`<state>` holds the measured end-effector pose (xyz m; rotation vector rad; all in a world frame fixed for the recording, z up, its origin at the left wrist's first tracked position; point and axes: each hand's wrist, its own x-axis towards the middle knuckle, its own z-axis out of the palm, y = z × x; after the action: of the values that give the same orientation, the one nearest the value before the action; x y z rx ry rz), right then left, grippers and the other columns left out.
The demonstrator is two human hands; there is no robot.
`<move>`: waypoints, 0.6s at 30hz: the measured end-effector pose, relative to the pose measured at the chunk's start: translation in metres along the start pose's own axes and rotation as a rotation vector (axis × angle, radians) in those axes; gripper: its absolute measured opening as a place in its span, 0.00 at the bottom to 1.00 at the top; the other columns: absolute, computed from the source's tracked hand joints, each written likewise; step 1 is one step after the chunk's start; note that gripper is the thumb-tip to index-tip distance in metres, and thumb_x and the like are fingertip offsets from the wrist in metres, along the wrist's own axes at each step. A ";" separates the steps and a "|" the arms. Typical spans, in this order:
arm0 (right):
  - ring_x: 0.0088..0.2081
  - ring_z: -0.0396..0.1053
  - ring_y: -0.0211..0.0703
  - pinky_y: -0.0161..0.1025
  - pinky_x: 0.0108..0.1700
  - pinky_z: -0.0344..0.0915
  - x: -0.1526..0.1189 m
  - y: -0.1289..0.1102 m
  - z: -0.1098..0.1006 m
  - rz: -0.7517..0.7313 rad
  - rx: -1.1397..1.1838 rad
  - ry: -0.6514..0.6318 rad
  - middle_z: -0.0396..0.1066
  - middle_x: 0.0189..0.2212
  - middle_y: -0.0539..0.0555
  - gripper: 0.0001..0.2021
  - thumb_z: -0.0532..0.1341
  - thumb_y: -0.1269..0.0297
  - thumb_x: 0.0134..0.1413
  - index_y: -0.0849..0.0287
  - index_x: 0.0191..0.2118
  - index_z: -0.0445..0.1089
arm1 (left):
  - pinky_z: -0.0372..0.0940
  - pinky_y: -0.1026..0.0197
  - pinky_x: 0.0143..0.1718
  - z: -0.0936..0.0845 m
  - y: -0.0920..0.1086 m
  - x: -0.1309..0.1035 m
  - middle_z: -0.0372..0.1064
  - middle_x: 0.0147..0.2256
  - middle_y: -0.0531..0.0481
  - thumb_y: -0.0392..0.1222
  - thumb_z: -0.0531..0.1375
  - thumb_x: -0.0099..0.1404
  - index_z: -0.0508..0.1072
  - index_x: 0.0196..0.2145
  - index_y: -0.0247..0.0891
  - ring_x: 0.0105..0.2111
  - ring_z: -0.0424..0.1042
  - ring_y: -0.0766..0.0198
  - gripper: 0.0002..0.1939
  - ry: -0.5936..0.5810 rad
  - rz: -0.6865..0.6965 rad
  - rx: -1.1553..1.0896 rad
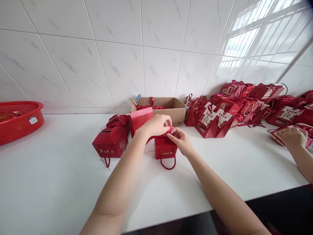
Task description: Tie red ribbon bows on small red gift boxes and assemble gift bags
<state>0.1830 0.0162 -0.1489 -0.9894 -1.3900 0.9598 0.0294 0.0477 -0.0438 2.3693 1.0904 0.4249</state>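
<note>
A small red gift box [165, 148] with a red cord handle drooping at its front stands on the white table. Above its top, my left hand [158, 124] pinches a red ribbon [170, 129]. From the right, my right hand [179, 138] has its thumb and fingers closed on the same ribbon, close to the box lid. My fingers partly hide the ribbon's lower part and the top of the box. Just behind my left wrist a taller red box [141, 119] stands with its pink upper flap raised.
Red gift boxes [111, 138] sit to the left, near a red plastic basket [22, 125]. Behind is a cardboard box [168, 114] with ribbons inside. Many finished-looking red boxes [207, 120] crowd the right, where another person's hand [293, 138] rests on one.
</note>
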 end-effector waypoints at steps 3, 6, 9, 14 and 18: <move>0.31 0.66 0.38 0.36 0.34 0.64 -0.002 0.001 -0.001 0.018 0.054 0.046 0.69 0.29 0.50 0.18 0.66 0.49 0.45 0.56 0.32 0.62 | 0.62 0.63 0.28 -0.001 -0.001 0.001 0.75 0.34 0.50 0.40 0.54 0.58 0.71 0.34 0.40 0.32 0.72 0.62 0.07 0.051 -0.015 0.042; 0.31 0.69 0.40 0.37 0.34 0.66 -0.005 0.002 -0.004 0.056 0.110 0.081 0.71 0.31 0.51 0.20 0.67 0.50 0.44 0.54 0.39 0.62 | 0.61 0.62 0.29 -0.003 -0.001 0.001 0.75 0.35 0.50 0.43 0.56 0.58 0.73 0.31 0.39 0.33 0.72 0.61 0.07 0.075 -0.039 0.098; 0.33 0.71 0.41 0.38 0.35 0.68 -0.009 0.002 -0.006 0.059 0.131 0.113 0.73 0.32 0.51 0.21 0.67 0.51 0.45 0.54 0.43 0.64 | 0.63 0.63 0.32 -0.008 -0.002 -0.002 0.75 0.35 0.50 0.46 0.57 0.59 0.74 0.32 0.39 0.34 0.72 0.61 0.10 -0.011 -0.037 0.077; 0.36 0.71 0.42 0.37 0.37 0.68 -0.011 0.003 -0.006 0.034 0.086 0.153 0.73 0.34 0.53 0.19 0.66 0.52 0.46 0.56 0.42 0.66 | 0.64 0.64 0.39 -0.014 -0.002 -0.007 0.72 0.47 0.48 0.53 0.63 0.53 0.72 0.47 0.40 0.45 0.70 0.58 0.25 -0.168 -0.023 0.031; 0.40 0.72 0.44 0.38 0.40 0.68 -0.011 0.002 -0.005 0.024 -0.005 0.149 0.75 0.38 0.56 0.18 0.66 0.53 0.47 0.56 0.43 0.68 | 0.64 0.63 0.36 -0.006 0.001 -0.002 0.74 0.42 0.49 0.52 0.60 0.57 0.74 0.43 0.40 0.39 0.72 0.60 0.18 -0.117 -0.007 -0.011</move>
<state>0.1884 0.0060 -0.1540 -1.0616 -1.2593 0.8828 0.0258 0.0471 -0.0387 2.3484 1.0401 0.2843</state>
